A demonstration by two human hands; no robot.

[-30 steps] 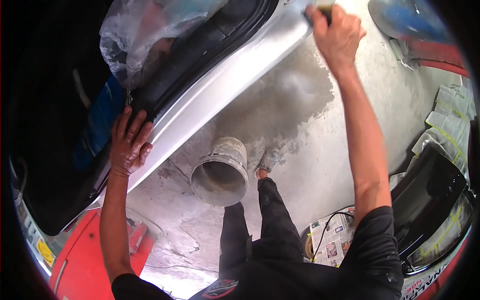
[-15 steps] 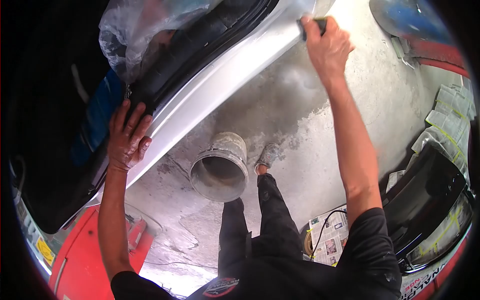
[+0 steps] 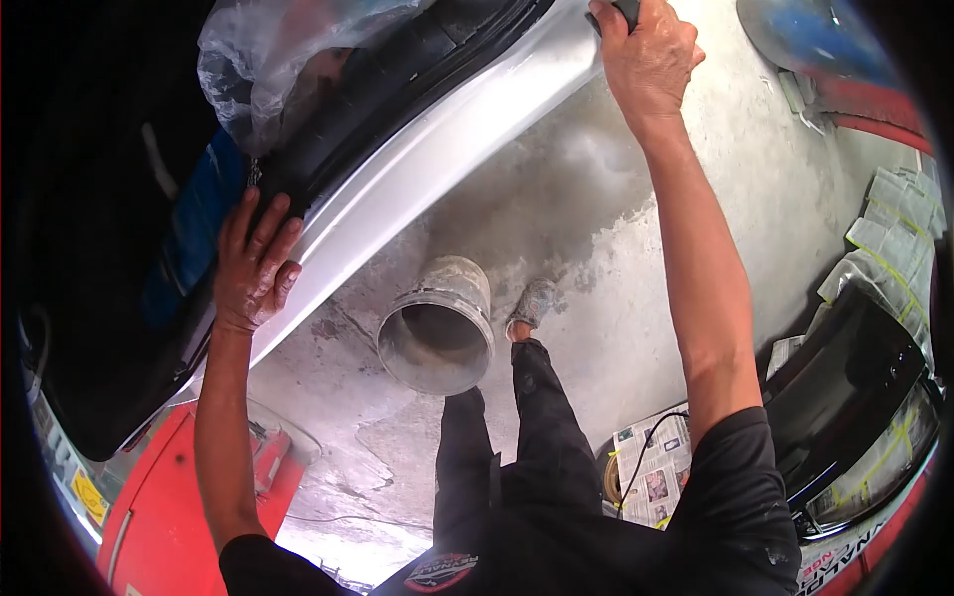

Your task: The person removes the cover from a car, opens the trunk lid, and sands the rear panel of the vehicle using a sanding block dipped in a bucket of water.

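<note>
A long white car panel (image 3: 437, 164) runs diagonally across the view, with a black trim strip (image 3: 397, 109) along its inner side. My left hand (image 3: 256, 260) lies on the lower left part of this edge, fingers spread over the dark trim and thumb toward the white surface. At the panel's far upper end, my right hand (image 3: 651, 62) is closed around a small dark block (image 3: 626, 12), pressed against the panel's edge. Part of the block is hidden by the fingers and the top of the view.
A grey bucket (image 3: 437, 343) stands on the concrete floor before my legs. Clear plastic sheeting (image 3: 263, 74) hangs at upper left. A red cabinet-like object (image 3: 164, 497) is at lower left. Newspaper (image 3: 656, 477) and a glossy black panel (image 3: 845, 387) lie at right.
My right hand has slid a little farther up along the panel with the dark block. My left hand stays nearly in place.
</note>
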